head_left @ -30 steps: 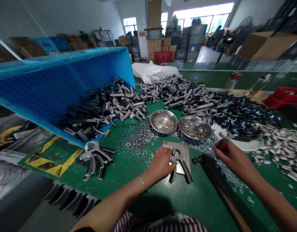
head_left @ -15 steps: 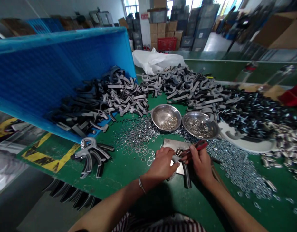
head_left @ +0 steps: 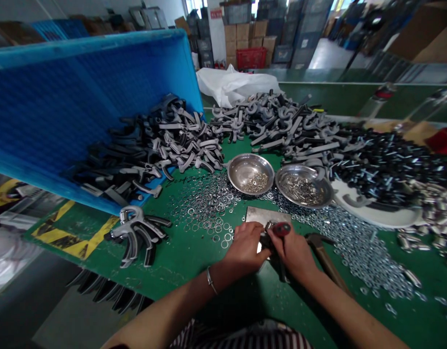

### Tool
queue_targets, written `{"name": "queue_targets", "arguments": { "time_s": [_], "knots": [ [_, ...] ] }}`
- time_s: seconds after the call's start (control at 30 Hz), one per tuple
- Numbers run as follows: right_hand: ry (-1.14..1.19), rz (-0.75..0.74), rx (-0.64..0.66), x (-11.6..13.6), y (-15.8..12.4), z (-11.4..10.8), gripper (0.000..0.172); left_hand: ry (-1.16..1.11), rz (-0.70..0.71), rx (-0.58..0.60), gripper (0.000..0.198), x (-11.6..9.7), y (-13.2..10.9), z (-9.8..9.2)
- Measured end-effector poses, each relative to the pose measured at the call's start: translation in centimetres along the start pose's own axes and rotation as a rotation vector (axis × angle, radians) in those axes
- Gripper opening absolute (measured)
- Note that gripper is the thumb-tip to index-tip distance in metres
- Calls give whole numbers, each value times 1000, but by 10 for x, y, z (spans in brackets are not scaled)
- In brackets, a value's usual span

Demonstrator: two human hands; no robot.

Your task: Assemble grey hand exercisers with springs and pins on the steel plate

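Fingers of the left hand [head_left: 247, 247] are curled over a dark hand-grip piece [head_left: 283, 272], pinning it down as far as I can tell, while the right hand [head_left: 295, 252] has a clenched hold on a red-handled tool [head_left: 282, 229]. Both hands meet over a small metal plate [head_left: 258, 214] at the near middle of the green bench [head_left: 180, 281], just on the near side of two steel bowls, and the grip piece sits right there between them.

My guess at the step: the tool is being worked at the coiled end of the piece. From here I'd say it calls for a firm left hand and the tool kept lined up, since a slip would land on the fingers.

Annoyingly, the good bit is out of sight. Tool's working end? Hidden behind the handle and knuckles. Most of the grip piece is covered too, with only a leg poking out on the near side, plus a blurry glint of coil [head_left: 269, 225]. The hammer [head_left: 323, 254] to the right is partly blocked by the right forearm. Can't make out how hard either hand is pressing.
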State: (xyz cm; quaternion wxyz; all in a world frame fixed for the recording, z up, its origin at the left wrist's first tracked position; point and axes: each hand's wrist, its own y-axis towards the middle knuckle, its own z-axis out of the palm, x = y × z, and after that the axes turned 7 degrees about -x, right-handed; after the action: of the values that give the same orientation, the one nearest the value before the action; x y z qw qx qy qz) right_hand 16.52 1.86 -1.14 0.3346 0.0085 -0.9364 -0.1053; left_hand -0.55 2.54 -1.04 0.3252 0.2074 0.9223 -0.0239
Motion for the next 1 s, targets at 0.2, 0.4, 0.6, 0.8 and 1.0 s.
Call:
{"name": "queue_targets", "arguments": {
  "time_s": [0.2,0.4,0.6,0.8,1.0],
  "knots": [
    [477,101,-14,23,16,-32,36,61,-16,-14,37,-6,-1,-2],
    [693,333,29,-4,3,-39,32,60,-20,1,38,-7,3,-4],
    [642,365,-2,-20,-10,-23,35,36,-19,-17,39,-3,2,0],
    [401,250,9,-15,-8,-24,33,44,-31,-14,38,-3,1,0],
    [-168,-135,199,5,-3,-22,35,47,-33,0,37,-7,0,-1]
  ]
}}
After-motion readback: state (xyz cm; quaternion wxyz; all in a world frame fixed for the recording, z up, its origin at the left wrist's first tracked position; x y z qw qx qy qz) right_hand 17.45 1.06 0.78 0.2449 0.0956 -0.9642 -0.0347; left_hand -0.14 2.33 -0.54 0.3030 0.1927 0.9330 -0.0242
